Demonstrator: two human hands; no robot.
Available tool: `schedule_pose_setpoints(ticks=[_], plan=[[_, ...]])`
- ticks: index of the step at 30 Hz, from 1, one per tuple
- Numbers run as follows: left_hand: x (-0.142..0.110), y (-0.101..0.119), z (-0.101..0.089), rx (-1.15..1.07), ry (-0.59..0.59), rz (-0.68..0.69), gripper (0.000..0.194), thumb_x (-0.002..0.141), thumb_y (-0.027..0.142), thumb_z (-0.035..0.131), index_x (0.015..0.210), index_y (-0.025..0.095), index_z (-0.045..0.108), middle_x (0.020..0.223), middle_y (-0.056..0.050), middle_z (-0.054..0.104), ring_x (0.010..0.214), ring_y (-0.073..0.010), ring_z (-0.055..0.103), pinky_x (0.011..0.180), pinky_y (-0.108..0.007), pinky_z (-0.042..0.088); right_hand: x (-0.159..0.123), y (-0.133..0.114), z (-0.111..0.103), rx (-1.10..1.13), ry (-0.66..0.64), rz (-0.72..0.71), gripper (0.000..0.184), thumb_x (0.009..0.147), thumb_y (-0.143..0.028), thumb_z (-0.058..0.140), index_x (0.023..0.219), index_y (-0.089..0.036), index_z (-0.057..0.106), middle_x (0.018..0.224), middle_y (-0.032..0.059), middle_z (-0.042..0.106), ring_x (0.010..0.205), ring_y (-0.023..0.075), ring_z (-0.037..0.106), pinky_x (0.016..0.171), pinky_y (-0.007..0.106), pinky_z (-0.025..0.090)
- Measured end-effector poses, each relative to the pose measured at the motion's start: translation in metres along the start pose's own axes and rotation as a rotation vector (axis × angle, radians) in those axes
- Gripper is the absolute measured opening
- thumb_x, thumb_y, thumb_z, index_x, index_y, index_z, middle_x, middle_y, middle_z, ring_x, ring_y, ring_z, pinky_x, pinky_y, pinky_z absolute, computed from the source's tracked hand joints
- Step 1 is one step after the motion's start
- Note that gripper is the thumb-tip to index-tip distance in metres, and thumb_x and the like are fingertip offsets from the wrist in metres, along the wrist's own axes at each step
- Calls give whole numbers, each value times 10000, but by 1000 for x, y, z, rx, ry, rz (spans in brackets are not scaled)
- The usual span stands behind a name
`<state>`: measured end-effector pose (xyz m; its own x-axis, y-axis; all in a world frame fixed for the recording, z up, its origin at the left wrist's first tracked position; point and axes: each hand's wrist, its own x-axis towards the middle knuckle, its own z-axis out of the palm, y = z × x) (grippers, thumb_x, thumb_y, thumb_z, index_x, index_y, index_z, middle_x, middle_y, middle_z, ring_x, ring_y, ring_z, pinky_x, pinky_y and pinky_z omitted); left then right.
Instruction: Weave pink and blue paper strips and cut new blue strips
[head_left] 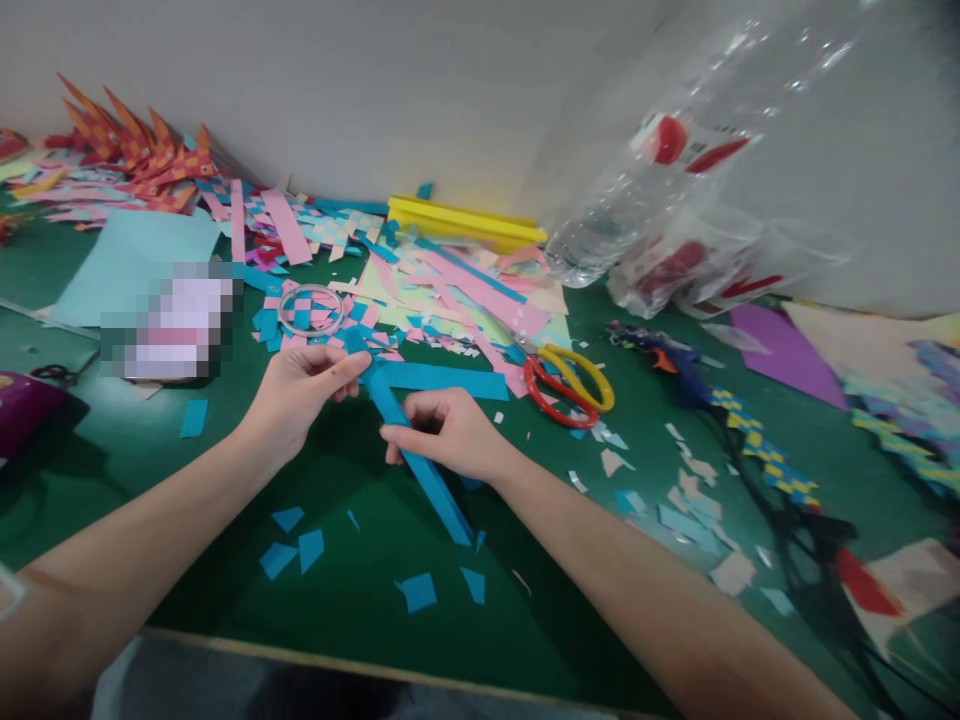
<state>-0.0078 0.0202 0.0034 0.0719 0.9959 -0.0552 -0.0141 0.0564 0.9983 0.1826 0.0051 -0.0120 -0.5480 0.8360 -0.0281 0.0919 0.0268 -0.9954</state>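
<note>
A long blue paper strip (437,492) slants down over the green table between my hands. My left hand (315,385) pinches the strip's upper end between thumb and fingers. Lower down, my right hand (446,430) has its thumb on top of the strip and its fingers curled under it. A second blue strip (450,379) runs off to the right from beside my left fingertips; whether the two are joined I cannot tell. Scissors (568,385) with red and yellow handles lie just right of my right hand. Small blue paper scraps (279,560) lie below my hands.
Cut paper scraps and pink strips (480,290) cover the back, with a roll of tape (310,309) and a yellow bar (465,224). A plastic bottle (600,235) and cups (675,265) stand back right. A glue gun (667,370) and woven strips lie right; a blurred-out object (180,325) lies left.
</note>
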Motion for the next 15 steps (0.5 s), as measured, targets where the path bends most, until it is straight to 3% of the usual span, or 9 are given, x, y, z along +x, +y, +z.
schedule_pose_setpoints(ticks=[3,9,15], plan=[[-2,-2,3,-5,-42,-7,233,697,320,764,585,161,636,553,22,586,540,-76,510,525,-185,392,0,-1,2,44,15,19,239,739,-390,719,748,-160,655,718,42,742,610,136,684,582,243,534],[-3,-5,3,58,-75,27,253,746,333,729,580,161,643,569,24,613,578,-76,526,580,-186,404,3,3,3,83,76,-1,358,778,-407,679,564,-190,493,668,43,738,609,148,706,591,253,539],[-1,-7,2,48,-68,48,249,750,337,726,599,153,653,586,18,625,595,-82,533,604,-201,402,4,8,3,152,91,10,349,757,-388,710,581,-188,483,662,41,741,612,151,714,591,250,549]])
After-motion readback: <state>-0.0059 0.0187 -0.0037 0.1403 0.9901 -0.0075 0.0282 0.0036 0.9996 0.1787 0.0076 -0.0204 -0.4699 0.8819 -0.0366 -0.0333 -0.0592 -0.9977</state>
